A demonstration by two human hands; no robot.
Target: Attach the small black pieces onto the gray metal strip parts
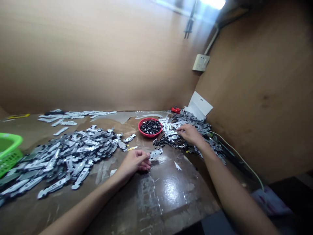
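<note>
On counter (171,195): red bowl (140,126), black pieces (150,127), silver strips (68,158)
Left hand (134,162): curled narrow, just beside strip (156,154)
Right hand (190,134): on strip pile (198,125), hold unclear

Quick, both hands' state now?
Left hand: curled, beside a silver metal bracket; hold unclear.
Right hand: half-open on grey metal brackets; hold unclear.
</note>
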